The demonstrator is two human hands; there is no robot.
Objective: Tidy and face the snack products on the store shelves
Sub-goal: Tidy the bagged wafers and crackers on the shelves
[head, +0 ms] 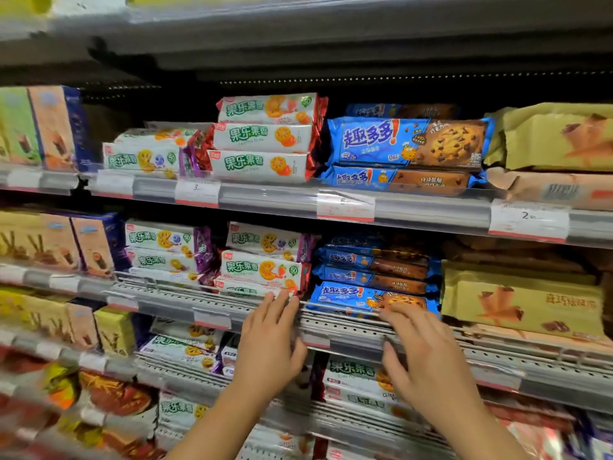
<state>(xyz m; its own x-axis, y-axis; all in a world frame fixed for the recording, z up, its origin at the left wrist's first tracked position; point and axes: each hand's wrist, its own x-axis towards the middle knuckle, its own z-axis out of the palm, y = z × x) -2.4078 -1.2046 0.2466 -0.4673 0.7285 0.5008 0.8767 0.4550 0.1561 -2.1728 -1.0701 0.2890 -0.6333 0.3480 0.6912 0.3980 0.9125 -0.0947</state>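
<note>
Nearest, at the bottom: lower shelves [185, 381] stocked with white fruit-biscuit packs [353, 380] and, far left, blurred red and orange bags [112, 398]. Above these, reaching up from the bottom edge, left hand [268, 343] with fingers straight and close together, fingertips touching the front edge of the lowest white pack [255, 288] in the red-ended stack on the middle shelf [365, 330]; nothing gripped, thumb spread out to the side. Right hand [428, 356] likewise flat and extended, fingertips lying on the front blue chocolate-chip cookie pack [345, 297] at the shelf's perforated rail; no curl around it, thumb hanging below by the price strip. On that same middle shelf, from left: yellow and purple wafer-stick boxes [66, 242], white packs with purple ends [166, 249], the red-ended stack, more blue cookie packs stacked behind the front one, then gold wafer bags [520, 302]. Farther up, top shelf [272, 195] with price tags [529, 220] along its edge, holding green and orange boxes [36, 127], white fruit-biscuit packs three high [265, 137], two blue cookie packs [408, 141] and more gold bags [557, 137]. Uppermost region dark and blurred.
</note>
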